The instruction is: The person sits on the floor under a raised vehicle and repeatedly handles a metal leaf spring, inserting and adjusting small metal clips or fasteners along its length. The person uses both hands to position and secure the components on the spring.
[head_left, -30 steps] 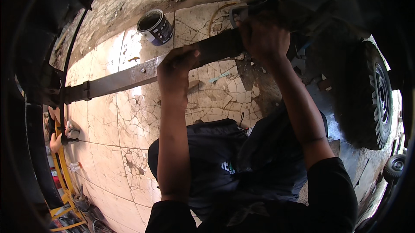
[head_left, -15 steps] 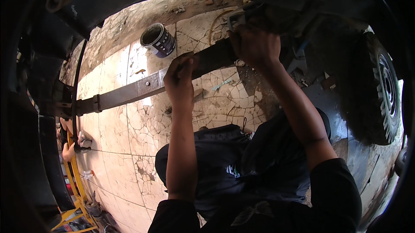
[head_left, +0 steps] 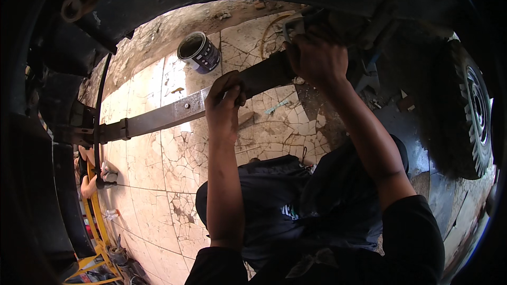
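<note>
A dark flat leaf spring runs from the far left up toward the middle, under a vehicle's dark frame. My left hand is closed against the bar, with fingers curled and thumb pressed in; whatever it holds is hidden. Farther right, my right hand is closed at the thicker, shadowed part of the spring, beside a grey curved metal piece. Its fingertips are lost in shadow, so I cannot make out what they grip. A small bolt head shows on the bar left of my left hand.
An open dark paint can stands on the cracked tile floor beyond the bar. A treaded wheel is at the right. At lower left are a yellow metal frame and another person's arm. The vehicle's underside hangs overhead.
The whole view has shifted slightly, carrying things right and down. My left hand's fingers have curled further over beside the bar. My right hand stays in about the same place on the spring.
</note>
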{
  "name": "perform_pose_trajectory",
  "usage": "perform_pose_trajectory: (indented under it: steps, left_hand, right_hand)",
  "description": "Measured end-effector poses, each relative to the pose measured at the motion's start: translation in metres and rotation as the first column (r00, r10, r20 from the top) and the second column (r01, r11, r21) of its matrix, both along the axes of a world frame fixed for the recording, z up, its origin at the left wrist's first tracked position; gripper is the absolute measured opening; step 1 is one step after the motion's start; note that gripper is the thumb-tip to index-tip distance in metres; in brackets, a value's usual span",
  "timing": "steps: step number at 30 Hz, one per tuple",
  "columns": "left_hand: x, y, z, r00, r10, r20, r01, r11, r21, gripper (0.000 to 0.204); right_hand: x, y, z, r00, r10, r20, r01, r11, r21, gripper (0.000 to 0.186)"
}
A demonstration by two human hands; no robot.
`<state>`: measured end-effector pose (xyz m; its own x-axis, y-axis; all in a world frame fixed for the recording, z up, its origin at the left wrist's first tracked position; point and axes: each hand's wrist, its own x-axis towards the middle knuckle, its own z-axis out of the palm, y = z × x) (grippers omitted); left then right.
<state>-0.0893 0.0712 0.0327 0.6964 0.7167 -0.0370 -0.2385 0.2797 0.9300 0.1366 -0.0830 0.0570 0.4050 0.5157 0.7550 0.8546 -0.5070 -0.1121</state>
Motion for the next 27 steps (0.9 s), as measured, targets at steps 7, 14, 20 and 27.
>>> perform_pose_trajectory:
  steps: [7,14,20,27]
  left_hand:
    - [0.008,-0.018,0.023,0.999,0.041,0.036,-0.037,0.994,-0.099,0.038]
    - [0.023,-0.030,0.008,0.978,0.100,-0.183,-0.056,0.971,0.233,0.024]
    - [0.054,-0.039,-0.002,0.924,0.341,-0.173,-0.148,0.735,0.661,0.020]
    - [0.066,-0.050,-0.004,0.913,0.405,0.035,-0.213,0.401,0.891,0.021]
  right_hand:
    - [-0.001,0.000,0.002,1.000,0.008,0.016,-0.008,1.000,0.006,0.025]
    - [-0.001,-0.001,0.002,1.000,0.017,0.020,-0.017,1.000,0.005,0.027]
    - [-0.002,-0.001,0.002,1.000,0.010,-0.024,-0.010,1.000,-0.005,0.026]
    - [-0.002,0.000,0.002,0.999,-0.005,-0.042,0.004,1.000,-0.014,0.025]
